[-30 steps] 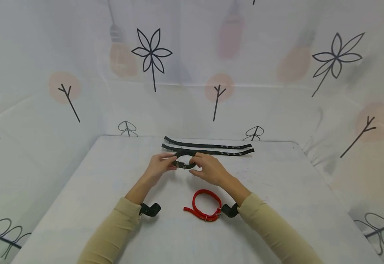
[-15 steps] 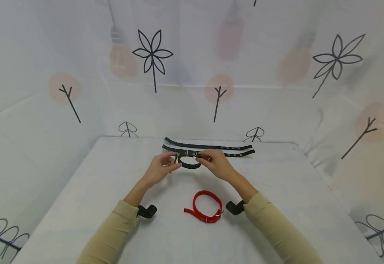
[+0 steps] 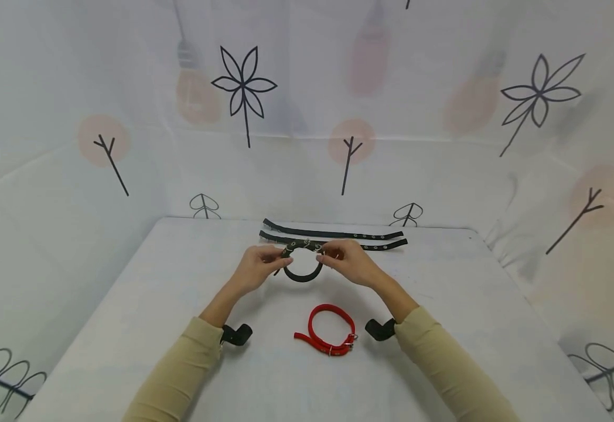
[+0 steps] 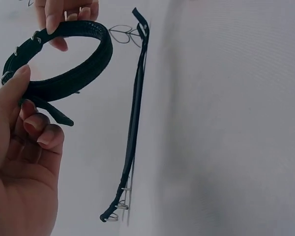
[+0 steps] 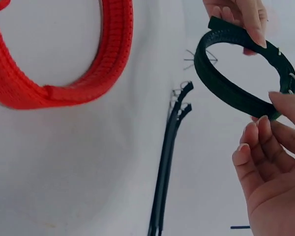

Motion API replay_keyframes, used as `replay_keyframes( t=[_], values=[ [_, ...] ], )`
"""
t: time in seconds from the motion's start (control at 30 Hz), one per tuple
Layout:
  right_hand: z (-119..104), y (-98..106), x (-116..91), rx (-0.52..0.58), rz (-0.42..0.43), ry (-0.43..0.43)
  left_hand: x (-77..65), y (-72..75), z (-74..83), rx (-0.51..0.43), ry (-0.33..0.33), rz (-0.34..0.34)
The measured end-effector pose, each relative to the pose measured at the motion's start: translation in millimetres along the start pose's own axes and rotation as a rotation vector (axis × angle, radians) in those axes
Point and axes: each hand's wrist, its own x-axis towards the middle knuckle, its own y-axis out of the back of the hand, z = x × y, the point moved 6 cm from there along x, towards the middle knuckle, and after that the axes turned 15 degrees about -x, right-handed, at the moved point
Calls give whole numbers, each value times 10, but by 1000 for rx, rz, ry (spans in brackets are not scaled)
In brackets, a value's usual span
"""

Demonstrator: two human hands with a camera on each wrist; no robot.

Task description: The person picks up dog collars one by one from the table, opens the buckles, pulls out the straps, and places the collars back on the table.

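Note:
A black buckled collar [image 3: 303, 278], closed into a ring, is held up between both hands over the table. My left hand [image 3: 256, 268] pinches its left side between thumb and fingers, and the loose strap end [image 4: 59, 116] sticks out past those fingers in the left wrist view. On the opposite side my right hand [image 3: 351, 262] pinches the band close to the metal buckle. The collar's inner face shows a stitched texture in both wrist views. Nearer the person, a red collar [image 3: 329, 306] lies on the table, fastened in a loop with its tail to the left.
Two black straps with eyelets, a rear one [image 3: 333, 232] and a front one [image 3: 386, 247], lie stretched out along the back of the white table [image 3: 444, 281]. A patterned cloth wall [image 3: 296, 170] rises behind the table's far edge.
The black collar has been turned in the hands, so its buckle part has gone from the near, lower side to the top. The right hand has shifted slightly right. The red collar stays put.

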Motion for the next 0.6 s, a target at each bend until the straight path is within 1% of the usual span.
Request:
replay_keyframes(
  t=[0.13,0.2,0.33,0.43,0.53,0.6],
  values=[
    [-52,44,17,-44,30,25,16,-16,29,39,-6,-34],
    [-97,54,32,-65,38,55,26,-42,36,56,-5,-59],
    [-193,37,51,-82,15,128,31,-125,61,81,-5,-123],
    [-227,23,46,-73,-3,164,27,-177,100,90,-14,-159],
    [-225,30,33,-54,2,180,28,-199,142,97,-21,-173],
    [-216,50,26,-45,14,191,35,-207,178,109,-31,-168]
  ],
)
